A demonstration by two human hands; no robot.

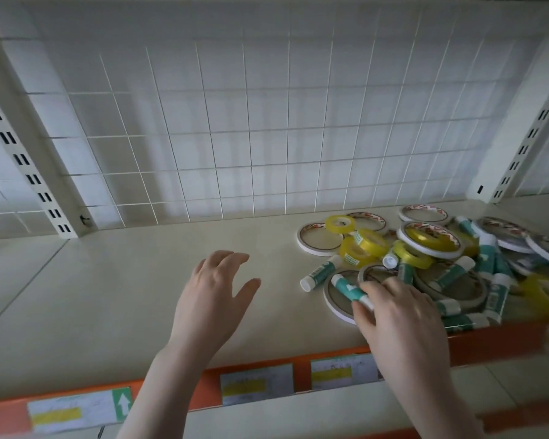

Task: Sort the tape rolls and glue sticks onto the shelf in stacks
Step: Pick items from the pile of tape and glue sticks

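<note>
A jumbled pile lies on the right of the cream shelf [140, 280]: flat white tape rolls [319, 240], small yellow tape rolls [363, 243] and several teal-and-white glue sticks [322, 272]. My right hand [400, 315] reaches into the pile's near left edge and pinches one teal glue stick [349, 289] that lies across a flat white tape roll [338, 304]. My left hand [216, 293] hovers over the bare middle of the shelf with relaxed, spread fingers and holds nothing.
A white wire grid [267, 137] backs the shelf, with slotted uprights [23, 160] at left and right [526, 144]. An orange front rail [210, 384] carries price labels [257, 384]. The shelf's left half shows bare surface.
</note>
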